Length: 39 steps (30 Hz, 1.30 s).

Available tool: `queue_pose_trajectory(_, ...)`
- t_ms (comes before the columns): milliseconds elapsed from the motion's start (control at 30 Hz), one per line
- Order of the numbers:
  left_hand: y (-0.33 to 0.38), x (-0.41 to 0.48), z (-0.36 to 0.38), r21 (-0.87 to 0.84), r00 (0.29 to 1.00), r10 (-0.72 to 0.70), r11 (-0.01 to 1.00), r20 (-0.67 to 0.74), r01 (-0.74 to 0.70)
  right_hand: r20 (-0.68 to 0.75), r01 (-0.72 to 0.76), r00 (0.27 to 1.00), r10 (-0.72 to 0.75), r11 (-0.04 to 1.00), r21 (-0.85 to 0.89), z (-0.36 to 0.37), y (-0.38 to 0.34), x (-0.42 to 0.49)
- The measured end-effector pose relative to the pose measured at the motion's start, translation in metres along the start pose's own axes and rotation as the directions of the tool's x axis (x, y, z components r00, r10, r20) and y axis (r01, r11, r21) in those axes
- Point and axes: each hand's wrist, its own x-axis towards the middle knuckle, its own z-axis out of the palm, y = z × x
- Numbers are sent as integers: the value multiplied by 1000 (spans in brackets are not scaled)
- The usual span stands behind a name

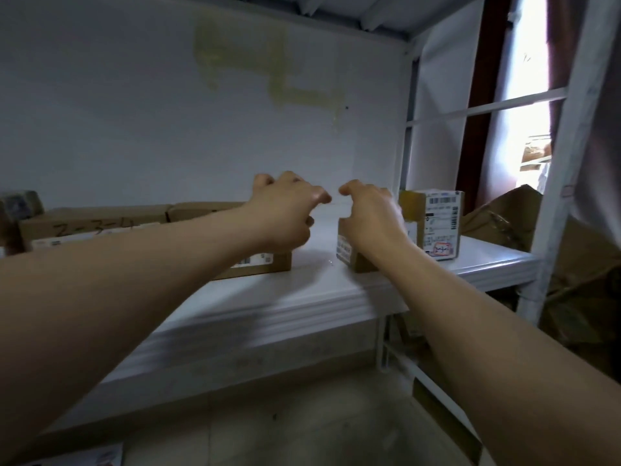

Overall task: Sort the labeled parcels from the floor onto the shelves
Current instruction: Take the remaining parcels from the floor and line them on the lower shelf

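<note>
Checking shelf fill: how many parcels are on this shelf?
5: dark parcel far left, handwritten box, brown box at left hand, small box at right hand, labelled box at right. More may be hidden.

Brown cardboard parcels (433, 223) with white printed labels sit on a white metal shelf (302, 297); the pale wall (134, 112) carries what looks like a yellowish stain.

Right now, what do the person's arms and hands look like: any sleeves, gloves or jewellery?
Both forearms are bare to the frame's edge: no sleeves in view. The left hand and right hand wear no gloves; no watch or ring shows.
</note>
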Motion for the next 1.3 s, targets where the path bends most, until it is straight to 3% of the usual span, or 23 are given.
queue_pose_trajectory(200,53,34,24,17,992,104,994,69,-106,79,-160,982,171,978,-133,-15,72,2)
queue_pose_trajectory(567,32,47,16,85,986,1,996,164,-15,96,18,995,-16,1000,-20,18,73,10)
queue_pose_trajectory(1067,-4,34,18,227,976,-103,972,194,57,152,64,986,-75,995,75,46,32,14)
queue_pose_trajectory(1167,-1,42,24,218,981,-115,973,156,79,99,66,992,-73,995,74,34,38,11)
queue_pose_trajectory(1300,35,61,32,99,997,-52,994,62,46,-101,101,990,-99,995,16,5,61,15)
